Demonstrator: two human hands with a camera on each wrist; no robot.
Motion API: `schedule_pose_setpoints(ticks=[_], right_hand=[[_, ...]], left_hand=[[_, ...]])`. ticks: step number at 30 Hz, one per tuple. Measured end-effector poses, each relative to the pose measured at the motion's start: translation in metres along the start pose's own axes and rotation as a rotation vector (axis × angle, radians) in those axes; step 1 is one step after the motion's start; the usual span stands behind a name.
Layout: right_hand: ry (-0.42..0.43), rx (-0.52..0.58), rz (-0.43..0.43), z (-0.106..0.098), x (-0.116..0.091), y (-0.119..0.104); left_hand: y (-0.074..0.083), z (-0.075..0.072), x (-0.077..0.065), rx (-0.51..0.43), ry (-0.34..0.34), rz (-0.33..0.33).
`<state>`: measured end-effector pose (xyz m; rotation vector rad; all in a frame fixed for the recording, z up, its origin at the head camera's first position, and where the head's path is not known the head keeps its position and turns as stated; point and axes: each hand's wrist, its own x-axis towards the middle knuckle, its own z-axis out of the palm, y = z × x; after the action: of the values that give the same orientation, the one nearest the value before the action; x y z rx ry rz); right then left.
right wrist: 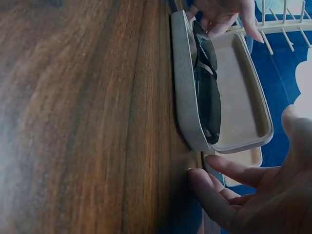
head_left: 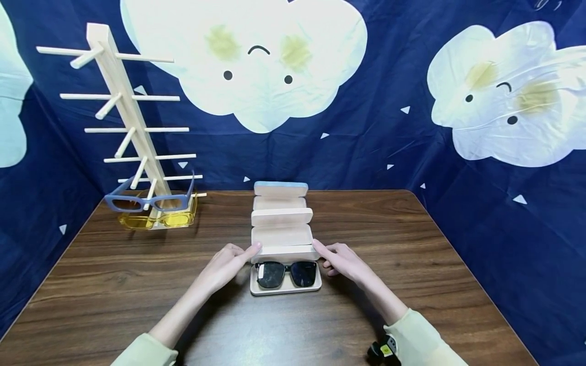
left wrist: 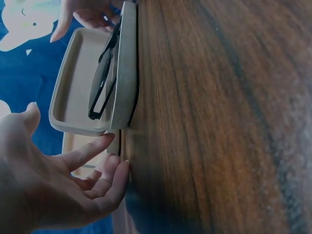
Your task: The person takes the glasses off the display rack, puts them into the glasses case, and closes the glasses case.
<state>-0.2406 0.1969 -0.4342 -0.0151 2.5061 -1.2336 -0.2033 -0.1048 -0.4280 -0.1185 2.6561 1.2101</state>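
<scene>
Black sunglasses (head_left: pixel 303 274) lie in the front tray of an open beige glasses case (head_left: pixel 284 292), whose lid (head_left: pixel 285 252) stands raised behind them. My left hand (head_left: pixel 225 267) is at the case's left side, its index finger near the hinge corner and the thumb apart in the left wrist view. On the opposite side, my right hand (head_left: pixel 344 262) mirrors it, fingers loosely bent beside the rear corner and thumb spread away in the right wrist view. Neither hand grips anything. Directly behind stand two more open cases, a beige one (head_left: pixel 281 236) and a blue-edged one (head_left: pixel 280 189).
A wooden peg rack (head_left: pixel 130 112) rises at the back left of the brown table (head_left: pixel 389 234). Blue-framed glasses (head_left: pixel 148 203) and yellow glasses (head_left: pixel 176 220) hang on its lowest pegs. Dark blue cloth with white clouds (head_left: pixel 274 56) closes off the back and sides.
</scene>
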Motion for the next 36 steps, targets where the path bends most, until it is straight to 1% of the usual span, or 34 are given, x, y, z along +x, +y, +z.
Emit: schedule_pose_setpoints(ticks=[2,5,7,10,12,14,18,22,27,32,36], right_hand=[[-0.007,-0.016,-0.002,0.001,0.000,-0.001],[-0.033,-0.014,-0.008,0.002,0.001,-0.002],[-0.048,-0.008,-0.012,0.002,0.001,-0.003],[-0.059,0.009,-0.010,0.002,0.001,-0.003],[-0.063,0.023,-0.009,0.002,0.001,-0.003],[-0.067,0.044,-0.003,0.002,0.001,-0.004],[-0.076,0.083,0.005,0.000,0.000,-0.004],[-0.093,0.102,-0.003,-0.001,0.001,-0.003],[-0.146,0.116,-0.038,-0.001,0.003,-0.001],[-0.180,0.093,-0.086,-0.001,0.003,0.001],[-0.182,0.075,-0.106,-0.001,0.003,0.002]], left_hand=[[0.000,0.001,0.000,-0.010,-0.009,0.000],[-0.001,0.002,0.002,-0.019,-0.013,0.023],[-0.012,0.008,0.010,-0.014,0.000,0.064],[-0.012,0.009,0.010,-0.007,-0.002,0.088],[-0.011,0.010,0.010,-0.008,-0.008,0.094],[0.000,0.004,0.004,-0.013,-0.026,0.069],[0.004,0.003,0.003,-0.004,-0.033,0.069],[0.003,0.002,0.004,-0.005,-0.039,0.092],[-0.001,0.002,0.005,-0.010,-0.044,0.106],[-0.003,0.001,0.005,-0.026,-0.059,0.107],[-0.004,0.001,0.004,-0.046,-0.074,0.114]])
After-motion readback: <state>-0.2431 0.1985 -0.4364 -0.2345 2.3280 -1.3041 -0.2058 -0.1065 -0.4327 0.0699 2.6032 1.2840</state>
